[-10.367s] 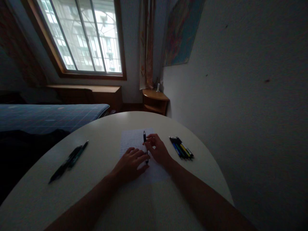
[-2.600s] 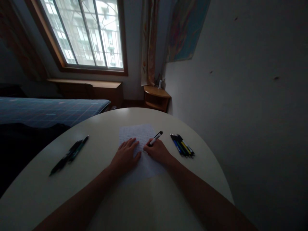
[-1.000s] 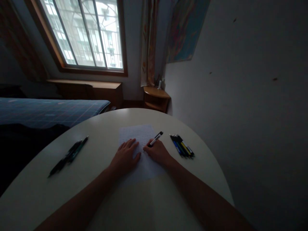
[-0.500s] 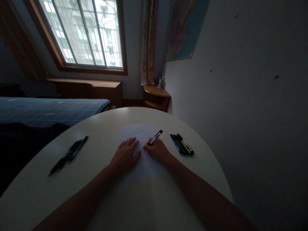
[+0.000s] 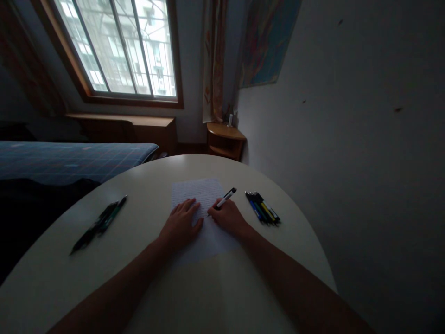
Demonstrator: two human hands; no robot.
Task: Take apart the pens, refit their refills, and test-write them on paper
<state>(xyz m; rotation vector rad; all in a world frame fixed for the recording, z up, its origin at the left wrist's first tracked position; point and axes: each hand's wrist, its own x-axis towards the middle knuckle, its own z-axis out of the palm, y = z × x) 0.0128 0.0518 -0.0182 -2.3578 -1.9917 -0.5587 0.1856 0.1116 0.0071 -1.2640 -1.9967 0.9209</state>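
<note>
Right hand (image 5: 228,218) pinches a pen (image 5: 225,198), tip down on the sheet (image 5: 205,192), its long axis tilting toward two o'clock; left hand (image 5: 181,223) lies flat, fingers spread, on the paper mid-counter (image 5: 146,278).

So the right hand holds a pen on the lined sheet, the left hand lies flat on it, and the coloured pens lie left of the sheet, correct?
Not quite: in the head view the coloured pens lie right of the lined sheet, beside the right hand holding the pen. The rest holds.
</note>
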